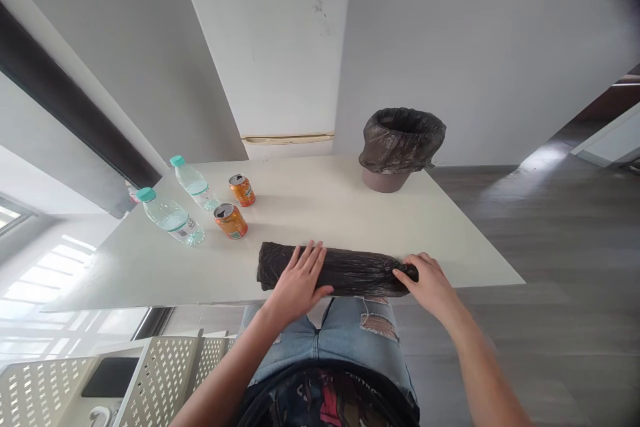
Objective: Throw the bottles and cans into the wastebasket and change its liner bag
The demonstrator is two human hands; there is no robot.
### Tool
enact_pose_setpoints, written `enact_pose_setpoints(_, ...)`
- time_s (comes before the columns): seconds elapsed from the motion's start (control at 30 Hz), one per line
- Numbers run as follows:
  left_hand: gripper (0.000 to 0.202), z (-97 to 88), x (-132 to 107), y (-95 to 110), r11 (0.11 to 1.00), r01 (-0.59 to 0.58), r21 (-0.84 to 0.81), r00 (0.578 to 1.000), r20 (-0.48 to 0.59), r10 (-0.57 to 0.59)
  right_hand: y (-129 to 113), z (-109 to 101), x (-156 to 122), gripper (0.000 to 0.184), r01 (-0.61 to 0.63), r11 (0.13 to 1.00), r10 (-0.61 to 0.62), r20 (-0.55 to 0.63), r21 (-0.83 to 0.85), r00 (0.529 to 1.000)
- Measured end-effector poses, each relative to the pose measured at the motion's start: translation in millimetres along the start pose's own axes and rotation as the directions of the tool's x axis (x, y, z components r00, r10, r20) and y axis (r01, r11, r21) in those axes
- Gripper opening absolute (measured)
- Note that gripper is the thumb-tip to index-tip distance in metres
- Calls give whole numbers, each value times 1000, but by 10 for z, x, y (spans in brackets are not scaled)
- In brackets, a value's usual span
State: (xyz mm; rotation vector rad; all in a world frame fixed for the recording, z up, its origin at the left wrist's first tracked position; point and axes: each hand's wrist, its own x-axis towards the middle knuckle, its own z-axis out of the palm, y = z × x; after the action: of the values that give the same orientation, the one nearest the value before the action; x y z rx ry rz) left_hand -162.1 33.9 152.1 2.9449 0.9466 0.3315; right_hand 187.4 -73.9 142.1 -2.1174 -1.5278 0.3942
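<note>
A rolled-up black bin bag (357,270) lies lengthwise along the near edge of the white table (320,213). My left hand (299,280) rests flat on the roll's left half, fingers stretched out and a little apart. My right hand (429,280) is at the roll's right end, thumb and fingers pinched on the bunched tip. At the far right of the table stands a small brown bin (395,167) lined with a black bag, its mouth open.
Two water bottles with teal caps (173,215) (194,182) and two orange drink cans (231,220) (243,189) sit on the table's left part. A white refrigerator (280,47) stands behind the table. A perforated white chair or crate (150,380) is at lower left.
</note>
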Motion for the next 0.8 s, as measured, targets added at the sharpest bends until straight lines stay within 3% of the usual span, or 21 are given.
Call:
enact_pose_setpoints(0.07,95,64,51,139,1000,-3,-8,1000,16,3,-39,-60,24,43,-56,981,54,14,188,998)
enact_pose_setpoints(0.13,102,145,125,234,998,55,-3,998,42,-55,-143,-99,64,41,-120,848,140,1,516,990)
enact_pose_setpoints(0.2,106,223,213,296,989,148,3,987,64,-148,-303,-83,113,42,-113,506,169,30,855,985)
enact_pose_setpoints(0.27,108,280,302,348,975,221,-5,973,63,-220,-505,18,159,49,-102,122,146,84,987,986)
enact_pose_setpoints(0.3,108,298,343,374,969,245,-13,968,56,-244,-616,101,179,53,-123,-4,141,122,992,982)
enact_pose_setpoints(0.33,109,310,379,400,966,257,-23,965,51,-256,-730,200,197,55,-155,-72,159,165,985,973)
enact_pose_setpoints(0.4,110,318,436,450,967,253,-38,966,61,-250,-958,418,237,58,-216,-109,238,236,970,942)
enact_pose_setpoints(0.57,108,316,480,462,971,234,-43,970,84,-230,-1371,757,449,54,-182,-94,405,205,979,891)
enact_pose_setpoints(0.7,108,276,376,217,981,182,-73,983,42,-179,-1368,711,667,37,-144,-122,452,184,982,873)
enact_pose_setpoints(0.8,102,197,243,-40,985,150,-80,988,35,-147,-1246,597,774,39,-104,-93,517,137,990,845)
